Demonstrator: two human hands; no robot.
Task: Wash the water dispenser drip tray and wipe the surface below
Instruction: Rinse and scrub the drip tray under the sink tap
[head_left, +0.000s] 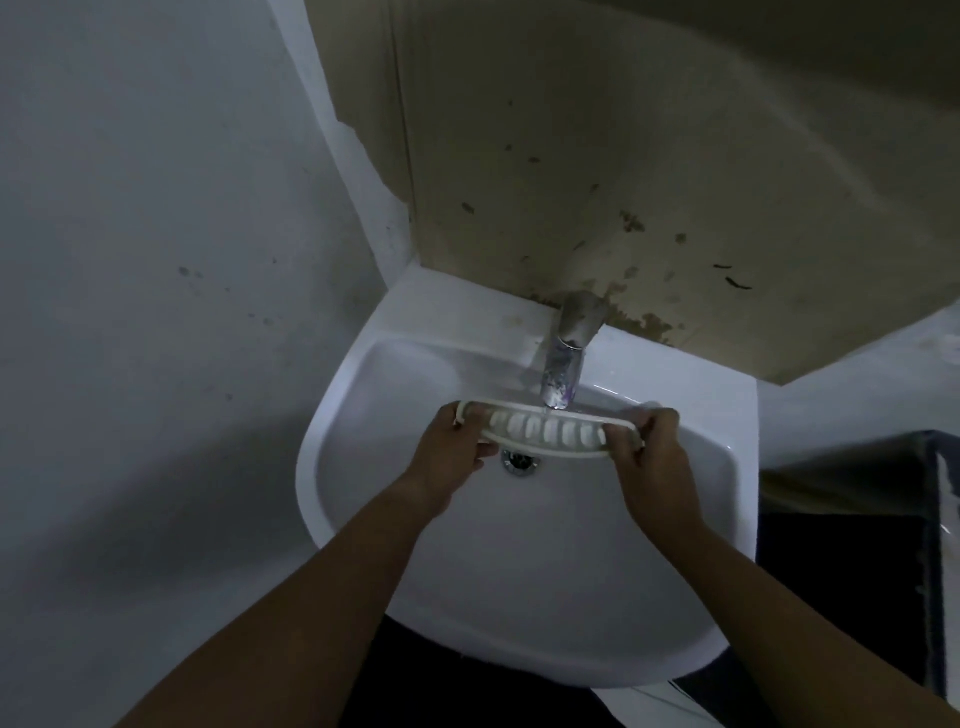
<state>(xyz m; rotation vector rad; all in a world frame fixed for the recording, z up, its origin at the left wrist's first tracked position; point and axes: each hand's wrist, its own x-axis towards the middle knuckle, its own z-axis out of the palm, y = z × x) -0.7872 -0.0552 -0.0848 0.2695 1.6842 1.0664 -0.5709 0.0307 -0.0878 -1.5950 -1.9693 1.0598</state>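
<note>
Drip tray (545, 434) over sink (519, 597), both hands (452, 457) gripping its ends.

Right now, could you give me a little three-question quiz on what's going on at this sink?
1. True or false: the drip tray lies flat on the bottom of the sink.
2. Which hand holds the tray? A left hand only; B right hand only; C both.
3. Fill in: the tray is held under the ____.

Key: 1 false, it is held up above the drain; 2 C; 3 tap.
</note>
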